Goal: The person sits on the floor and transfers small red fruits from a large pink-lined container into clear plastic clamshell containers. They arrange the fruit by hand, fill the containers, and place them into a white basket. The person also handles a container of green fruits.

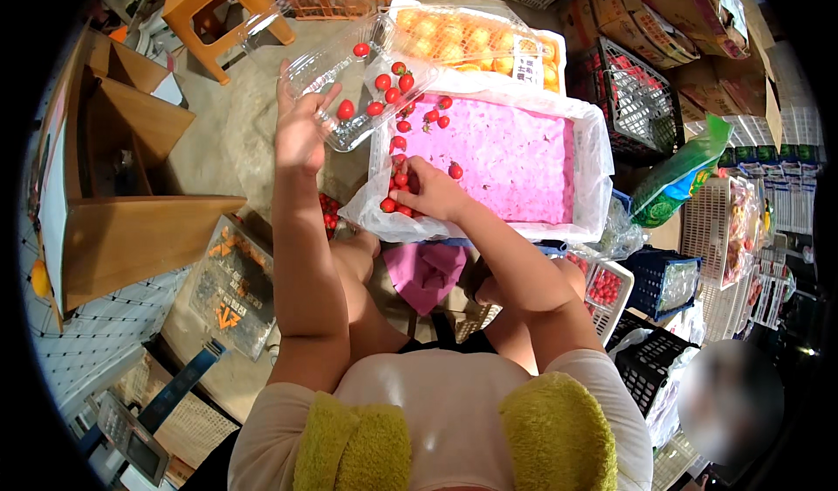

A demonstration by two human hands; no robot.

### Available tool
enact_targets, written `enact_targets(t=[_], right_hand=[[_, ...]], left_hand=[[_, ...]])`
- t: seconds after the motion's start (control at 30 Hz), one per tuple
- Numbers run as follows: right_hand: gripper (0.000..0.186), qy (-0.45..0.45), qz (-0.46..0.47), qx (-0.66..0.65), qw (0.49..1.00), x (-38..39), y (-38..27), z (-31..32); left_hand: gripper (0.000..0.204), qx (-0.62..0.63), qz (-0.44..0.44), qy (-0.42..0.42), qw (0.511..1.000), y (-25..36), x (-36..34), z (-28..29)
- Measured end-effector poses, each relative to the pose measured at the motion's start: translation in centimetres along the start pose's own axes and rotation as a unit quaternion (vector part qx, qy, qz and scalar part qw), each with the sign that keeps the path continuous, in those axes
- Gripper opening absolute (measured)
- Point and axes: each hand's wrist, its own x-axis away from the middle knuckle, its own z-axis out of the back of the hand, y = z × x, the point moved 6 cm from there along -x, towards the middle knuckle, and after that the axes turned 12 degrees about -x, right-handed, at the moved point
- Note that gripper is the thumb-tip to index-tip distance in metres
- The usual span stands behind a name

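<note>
My left hand grips a clear plastic clamshell by its left side, lid open, with several red cherry tomatoes inside. My right hand is curled over a cluster of cherry tomatoes at the left end of a crate lined with white plastic and pink padding; which ones it grips is partly hidden. A few more tomatoes lie scattered on the padding. Behind the crate is a white box of orange fruit.
An orange stool stands back left, wooden boards at left, a scale lower left. Cardboard boxes, black baskets, a green bag and a basket of tomatoes crowd the right. A blurred person is lower right.
</note>
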Motion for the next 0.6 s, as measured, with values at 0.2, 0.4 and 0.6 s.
enact_targets(t=[0.2,0.4,0.6], right_hand=[[0.059,-0.103,0.001,0.113,0.988,1.7,-0.2,-0.1],[0.031,-0.091,0.016,-0.096,0.991,1.5,2.3,0.6],[0.016,0.032,-0.066,-0.438,0.896,2.7,-1.1,7.8]], left_hand=[[0.082,0.002,0.005,0.011,1.000,0.1,0.6,0.0],[0.083,0.007,0.008,0.002,1.000,-0.3,0.1,-0.4],[0.081,-0.046,0.003,-0.005,0.999,-0.4,0.1,-0.5]])
